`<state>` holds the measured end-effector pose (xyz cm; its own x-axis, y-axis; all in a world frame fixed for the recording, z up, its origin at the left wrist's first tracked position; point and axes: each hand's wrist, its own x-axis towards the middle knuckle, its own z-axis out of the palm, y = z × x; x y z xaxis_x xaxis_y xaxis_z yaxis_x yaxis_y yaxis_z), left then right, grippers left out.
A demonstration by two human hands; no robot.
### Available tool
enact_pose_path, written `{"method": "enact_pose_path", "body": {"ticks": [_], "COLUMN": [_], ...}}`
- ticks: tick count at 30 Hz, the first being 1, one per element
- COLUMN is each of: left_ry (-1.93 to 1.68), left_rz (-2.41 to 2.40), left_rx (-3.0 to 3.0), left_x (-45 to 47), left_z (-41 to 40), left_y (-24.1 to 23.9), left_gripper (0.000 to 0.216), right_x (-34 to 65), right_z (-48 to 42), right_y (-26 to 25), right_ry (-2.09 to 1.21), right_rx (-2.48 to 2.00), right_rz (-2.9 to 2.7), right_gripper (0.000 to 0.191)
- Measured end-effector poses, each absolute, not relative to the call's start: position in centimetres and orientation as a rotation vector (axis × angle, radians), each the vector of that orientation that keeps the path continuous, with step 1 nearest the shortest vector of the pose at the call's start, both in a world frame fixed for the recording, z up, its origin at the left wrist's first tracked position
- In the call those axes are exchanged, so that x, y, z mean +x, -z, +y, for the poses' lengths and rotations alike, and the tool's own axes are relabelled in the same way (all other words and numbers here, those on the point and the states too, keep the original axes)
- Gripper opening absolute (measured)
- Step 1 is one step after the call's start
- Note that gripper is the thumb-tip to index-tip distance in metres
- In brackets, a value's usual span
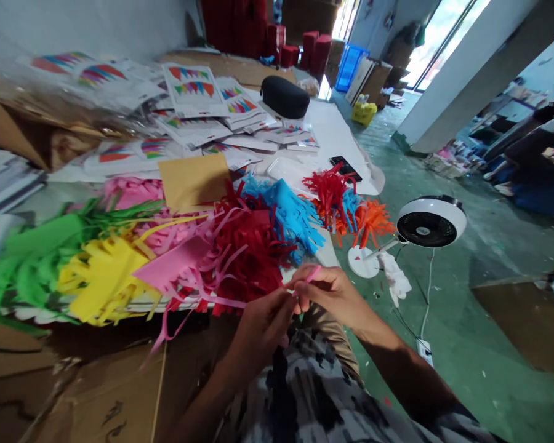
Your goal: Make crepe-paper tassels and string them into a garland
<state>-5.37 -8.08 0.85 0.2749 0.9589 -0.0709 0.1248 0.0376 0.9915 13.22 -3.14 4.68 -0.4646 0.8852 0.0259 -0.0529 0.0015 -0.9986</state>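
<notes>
A narrow pink strip [313, 274] is pinched in my right hand [335, 295], with its end poking up past the fingers. My left hand [265, 323] meets it fingertip to fingertip, closed on the strip's lower part, which is mostly hidden. Both hands are above my lap at the table's front edge. Just beyond them lies a pile of fringed dark red strips [253, 246], with fringed pink pieces [175, 264] draped over its left side. A blue fringed bundle [289, 212] sits behind the red pile.
Yellow [104, 277] and green fringed pieces [41, 246] cover the table's left. Printed packets [194, 89], a black case [285, 96] and a phone [346, 168] lie farther back. Red-blue-orange tassels [351, 206] hang at the right edge, near a white fan [431, 221]. Cardboard [115, 394] stands below left.
</notes>
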Motion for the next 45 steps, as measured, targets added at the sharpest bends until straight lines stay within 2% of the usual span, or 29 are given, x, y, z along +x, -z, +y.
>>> {"method": "enact_pose_path", "body": {"ticks": [2,4,7,10,13,17,21,27,33,38,45], "left_ry": [-0.978,-1.126,-1.312,-1.368,-1.432,-1.555,-1.593,-1.607,-1.566,-1.548,-1.618], "left_rz": [1.193,1.316,1.474,1.465,1.404,1.479,1.695,1.792,1.821,1.904,1.875], "left_rx": [1.493,1.623,1.755,1.807,1.818,1.790,1.696,1.550,1.450,1.309,1.238], "left_x": [-5.6,-6.0,-6.8,-7.5,-8.2,-10.2,-13.0,-14.4,-15.7,-17.7,-19.1], "left_z": [-7.7,-7.5,-7.5,-7.7,-8.0,-8.6,-9.2,-9.9,-12.5,-14.3,-13.4], "left_y": [-0.6,-0.3,-0.3,-0.8,-1.2,-0.9,-0.3,0.1,1.1,2.4,2.0], "left_gripper": [0.030,0.034,0.041,0.029,0.017,0.011,0.007,0.006,0.012,0.016,0.014], "right_x": [13.5,14.3,15.9,17.2,18.3,19.0,16.0,2.9,-6.9,-8.2,-7.0], "right_z": [-1.2,1.3,5.2,7.9,9.3,9.4,7.7,6.5,8.2,9.4,9.9], "right_y": [-4.1,-4.1,-5.1,-5.4,-3.8,-1.0,-2.1,-5.5,-4.5,-3.8,-5.0], "right_ry": [-1.488,-1.266,-0.611,-0.039,0.153,0.330,0.270,-0.033,-0.084,-0.232,-0.293], "right_rx": [-0.938,-1.001,-1.059,-1.009,-0.961,-1.100,-1.134,-0.625,-0.492,-0.399,-0.287], "right_rz": [-1.488,-1.423,-1.446,-1.725,-2.137,-2.519,-2.415,-2.476,-2.731,-2.732,-2.713], "right_gripper": [0.034,0.031,0.023,0.023,0.032,0.038,0.025,0.013,0.035,0.017,0.027]}}
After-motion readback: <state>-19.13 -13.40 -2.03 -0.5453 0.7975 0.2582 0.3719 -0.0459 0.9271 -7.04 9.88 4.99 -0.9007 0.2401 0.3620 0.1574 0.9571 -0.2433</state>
